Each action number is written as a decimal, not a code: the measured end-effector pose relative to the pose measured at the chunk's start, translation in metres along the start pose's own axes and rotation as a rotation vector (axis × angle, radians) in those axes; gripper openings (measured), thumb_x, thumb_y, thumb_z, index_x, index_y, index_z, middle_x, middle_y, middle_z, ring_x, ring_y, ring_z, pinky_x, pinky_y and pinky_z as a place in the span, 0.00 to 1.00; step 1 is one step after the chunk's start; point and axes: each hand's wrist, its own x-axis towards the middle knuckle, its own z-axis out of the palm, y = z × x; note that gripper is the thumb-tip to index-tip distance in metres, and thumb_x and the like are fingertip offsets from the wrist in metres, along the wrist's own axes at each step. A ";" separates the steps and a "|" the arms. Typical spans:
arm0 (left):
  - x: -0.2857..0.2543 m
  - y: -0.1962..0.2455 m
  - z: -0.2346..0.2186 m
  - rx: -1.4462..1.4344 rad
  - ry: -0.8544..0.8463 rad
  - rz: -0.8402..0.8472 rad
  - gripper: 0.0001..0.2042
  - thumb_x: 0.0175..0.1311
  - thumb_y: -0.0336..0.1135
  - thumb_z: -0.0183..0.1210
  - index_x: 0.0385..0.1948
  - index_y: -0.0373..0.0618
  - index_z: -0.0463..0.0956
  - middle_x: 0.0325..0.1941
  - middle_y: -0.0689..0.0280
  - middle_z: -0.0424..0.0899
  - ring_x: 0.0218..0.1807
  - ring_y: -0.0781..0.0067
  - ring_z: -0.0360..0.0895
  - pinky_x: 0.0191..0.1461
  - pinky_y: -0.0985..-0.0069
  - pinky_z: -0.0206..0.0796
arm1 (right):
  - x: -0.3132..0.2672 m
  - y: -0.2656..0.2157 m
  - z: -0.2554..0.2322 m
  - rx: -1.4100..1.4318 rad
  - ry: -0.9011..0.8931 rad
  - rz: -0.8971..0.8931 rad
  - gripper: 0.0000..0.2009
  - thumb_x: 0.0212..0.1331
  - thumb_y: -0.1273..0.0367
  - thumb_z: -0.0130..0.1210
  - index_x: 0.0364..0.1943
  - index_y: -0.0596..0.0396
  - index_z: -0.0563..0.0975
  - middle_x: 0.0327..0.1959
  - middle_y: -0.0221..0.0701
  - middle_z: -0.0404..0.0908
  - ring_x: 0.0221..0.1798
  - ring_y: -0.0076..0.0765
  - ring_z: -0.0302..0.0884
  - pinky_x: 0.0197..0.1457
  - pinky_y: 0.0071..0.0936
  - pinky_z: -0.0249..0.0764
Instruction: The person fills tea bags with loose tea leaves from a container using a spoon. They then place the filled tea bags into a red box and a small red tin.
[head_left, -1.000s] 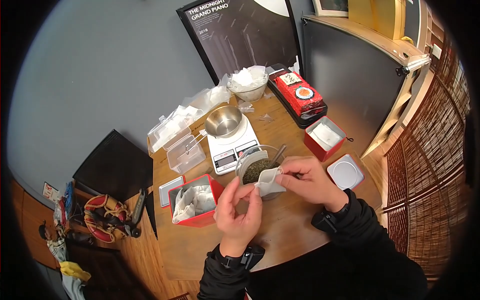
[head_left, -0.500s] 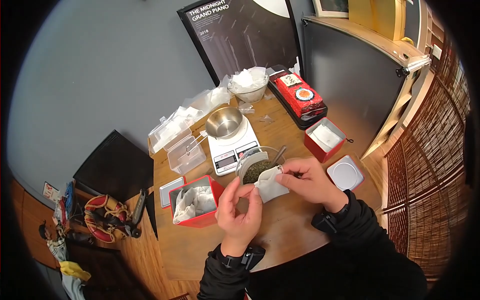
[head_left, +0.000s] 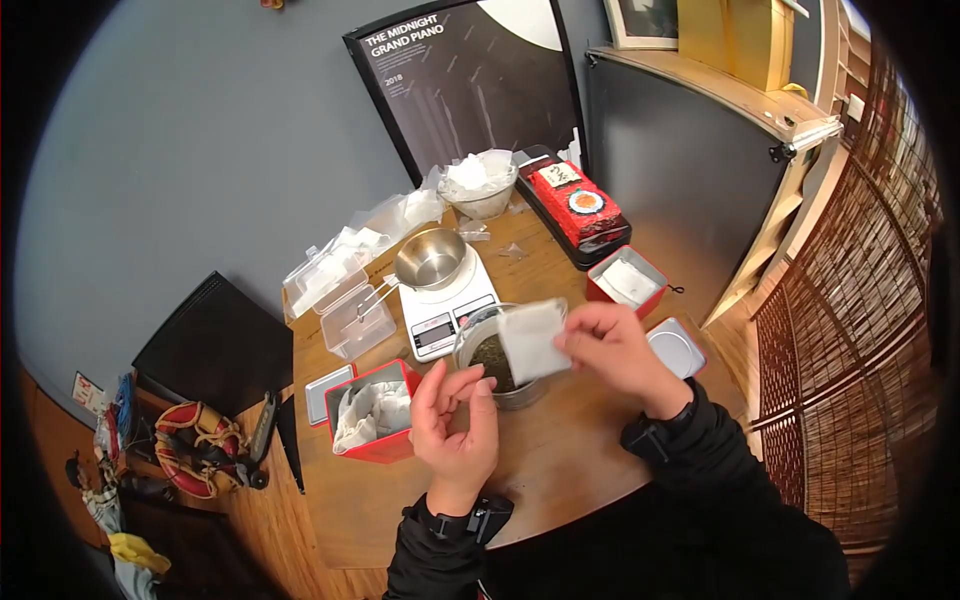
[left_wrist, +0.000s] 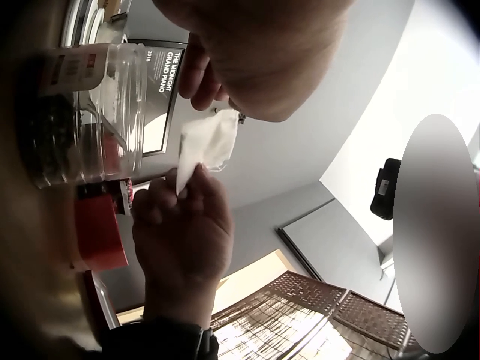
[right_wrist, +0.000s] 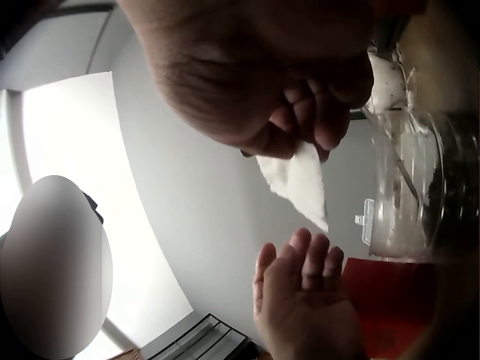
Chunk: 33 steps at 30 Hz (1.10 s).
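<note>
A flat white tea bag (head_left: 533, 340) hangs from my right hand (head_left: 622, 355), which pinches its edge between thumb and fingers. In the head view the bag overlaps a clear plastic jar (head_left: 463, 352) of dark dried leaves (head_left: 489, 362). My left hand (head_left: 455, 440) is held palm up to the left of the bag, its fingers loosely extended and nothing in them; the right wrist view shows this hand (right_wrist: 307, 292) apart from the bag (right_wrist: 301, 180). A spoon handle (left_wrist: 103, 118) leans inside the jar. Beside my left hand stands a red tin (head_left: 392, 449) holding several white bags (head_left: 372, 412).
Behind the jar, a white kitchen scale (head_left: 450, 308) carries a metal pan (head_left: 430, 260). A clear plastic box (head_left: 358, 322) stands left of it. At the back are a glass bowl (head_left: 482, 205) of white bags and a red package (head_left: 580, 205). Another red tin (head_left: 650, 300) stands right.
My left hand has let go of the tea bag and drawn away left. The right hand has raised the bag, now spread flat before the jar. The head view has shifted slightly.
</note>
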 end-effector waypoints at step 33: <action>-0.001 -0.006 -0.003 0.119 -0.139 0.014 0.19 0.64 0.19 0.58 0.56 0.33 0.69 0.42 0.54 0.85 0.34 0.74 0.84 0.41 0.79 0.75 | 0.046 -0.025 -0.109 -1.427 0.302 0.085 0.18 0.43 0.57 0.72 0.33 0.54 0.84 0.30 0.41 0.84 0.40 0.50 0.83 0.44 0.42 0.78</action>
